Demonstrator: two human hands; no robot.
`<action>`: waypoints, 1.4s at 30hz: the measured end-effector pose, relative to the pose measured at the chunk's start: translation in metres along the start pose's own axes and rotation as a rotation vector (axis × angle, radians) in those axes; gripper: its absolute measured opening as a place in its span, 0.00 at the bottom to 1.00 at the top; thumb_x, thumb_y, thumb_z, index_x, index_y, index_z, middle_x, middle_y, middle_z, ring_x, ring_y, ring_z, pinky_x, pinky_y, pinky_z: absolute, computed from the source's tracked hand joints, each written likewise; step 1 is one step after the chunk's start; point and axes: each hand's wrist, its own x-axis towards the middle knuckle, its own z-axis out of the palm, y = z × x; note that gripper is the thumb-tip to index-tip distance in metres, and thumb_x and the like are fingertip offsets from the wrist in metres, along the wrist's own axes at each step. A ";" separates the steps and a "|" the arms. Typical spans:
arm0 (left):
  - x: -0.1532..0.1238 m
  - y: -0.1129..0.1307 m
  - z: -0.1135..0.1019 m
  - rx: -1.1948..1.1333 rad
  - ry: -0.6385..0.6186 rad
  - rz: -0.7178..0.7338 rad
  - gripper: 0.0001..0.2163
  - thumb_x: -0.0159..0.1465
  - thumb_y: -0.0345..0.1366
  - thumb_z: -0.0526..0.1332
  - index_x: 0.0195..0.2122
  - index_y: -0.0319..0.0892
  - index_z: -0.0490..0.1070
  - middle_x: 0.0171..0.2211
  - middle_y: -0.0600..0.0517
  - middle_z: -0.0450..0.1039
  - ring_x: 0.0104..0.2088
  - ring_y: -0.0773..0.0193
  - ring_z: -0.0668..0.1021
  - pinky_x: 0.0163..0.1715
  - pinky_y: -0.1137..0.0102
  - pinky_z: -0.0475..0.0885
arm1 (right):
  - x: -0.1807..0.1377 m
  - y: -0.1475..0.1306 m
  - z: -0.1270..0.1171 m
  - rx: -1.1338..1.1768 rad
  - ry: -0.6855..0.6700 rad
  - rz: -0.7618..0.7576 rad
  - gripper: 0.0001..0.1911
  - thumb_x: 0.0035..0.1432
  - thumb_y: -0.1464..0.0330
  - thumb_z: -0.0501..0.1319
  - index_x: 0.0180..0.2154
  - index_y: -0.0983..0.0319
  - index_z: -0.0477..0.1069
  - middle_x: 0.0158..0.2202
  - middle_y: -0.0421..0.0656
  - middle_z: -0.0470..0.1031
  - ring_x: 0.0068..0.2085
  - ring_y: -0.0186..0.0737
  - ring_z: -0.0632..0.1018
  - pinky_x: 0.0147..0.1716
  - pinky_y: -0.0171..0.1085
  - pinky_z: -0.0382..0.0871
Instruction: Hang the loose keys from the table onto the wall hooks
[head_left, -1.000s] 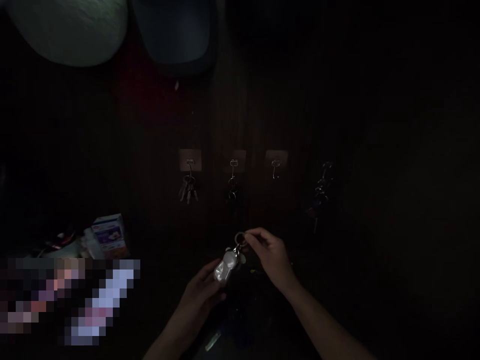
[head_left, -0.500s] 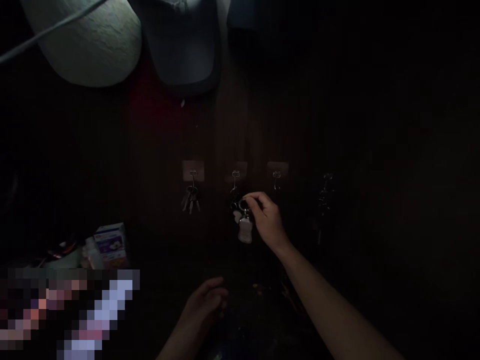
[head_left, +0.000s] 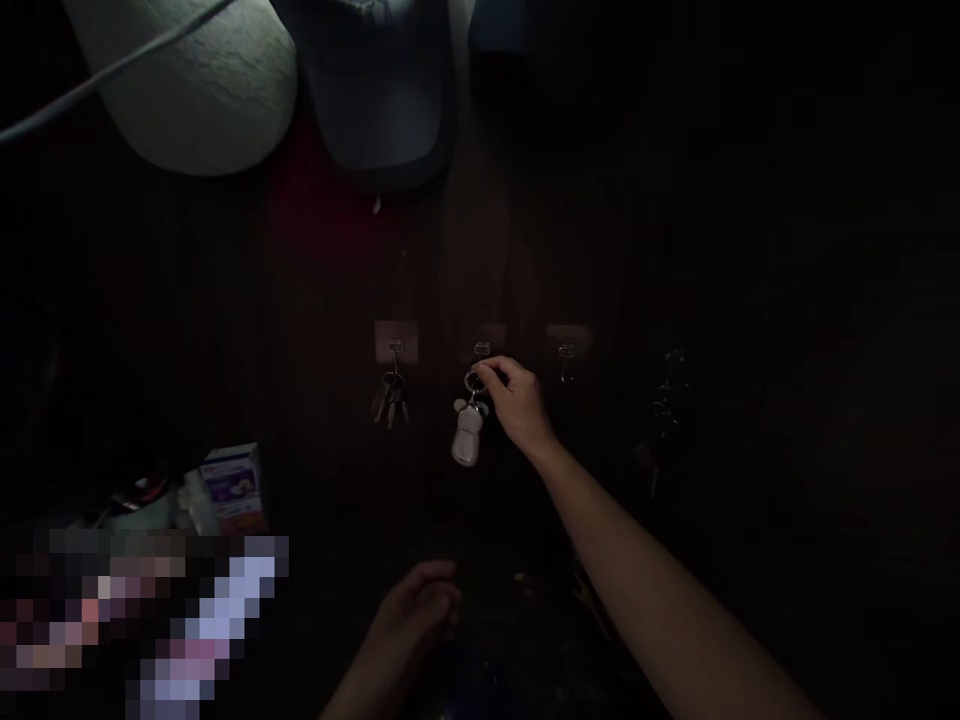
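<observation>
My right hand [head_left: 517, 405] pinches the metal ring of a keychain [head_left: 468, 435] between thumb and finger, right at the middle wall hook [head_left: 482, 349]. A pale, bear-shaped charm hangs down from the ring. Whether the ring sits on the hook is hidden by my fingers. To the left, a bunch of keys [head_left: 391, 400] hangs from another hook [head_left: 396, 346]. The hook on the right [head_left: 567, 352] carries nothing. Low in the view, my left hand [head_left: 420, 605] hovers with loosely curled fingers apart, holding nothing visible.
Caps hang above: a pale one [head_left: 202, 90] and a dark one [head_left: 382, 100], with a cord [head_left: 112, 70] crossing the upper left. Dim metal items [head_left: 664, 400] hang at the right. A small purple-and-white box [head_left: 234, 485] stands at the lower left. Much is very dark.
My right hand has moved up and left with the keychain, bringing its ring to the middle hook. The charm now faces differently. My left hand has barely moved.
</observation>
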 end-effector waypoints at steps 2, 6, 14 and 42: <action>0.000 0.000 0.000 -0.001 -0.021 0.005 0.22 0.43 0.45 0.72 0.37 0.41 0.72 0.29 0.51 0.73 0.25 0.70 0.72 0.28 0.73 0.64 | 0.000 0.003 0.001 0.012 -0.001 0.022 0.11 0.57 0.63 0.55 0.31 0.60 0.73 0.33 0.41 0.75 0.35 0.39 0.75 0.36 0.37 0.66; -0.004 0.003 0.002 0.004 -0.061 -0.004 0.21 0.45 0.45 0.71 0.38 0.42 0.72 0.30 0.51 0.72 0.27 0.69 0.72 0.30 0.73 0.63 | -0.001 0.004 0.001 0.006 0.007 0.069 0.11 0.56 0.63 0.55 0.31 0.60 0.73 0.30 0.40 0.74 0.34 0.38 0.74 0.35 0.36 0.66; -0.009 0.011 0.002 0.037 -0.102 -0.030 0.17 0.50 0.42 0.69 0.39 0.43 0.72 0.32 0.52 0.72 0.30 0.68 0.73 0.33 0.72 0.64 | -0.014 0.002 -0.002 0.003 0.037 0.034 0.11 0.56 0.67 0.55 0.37 0.60 0.76 0.36 0.43 0.72 0.41 0.39 0.74 0.41 0.38 0.66; -0.018 0.012 0.006 0.869 -0.200 0.252 0.09 0.56 0.39 0.61 0.37 0.47 0.76 0.38 0.51 0.76 0.40 0.58 0.75 0.42 0.69 0.64 | -0.220 0.053 -0.052 -0.168 -0.405 0.230 0.14 0.56 0.76 0.52 0.37 0.57 0.74 0.37 0.43 0.74 0.41 0.40 0.74 0.43 0.40 0.67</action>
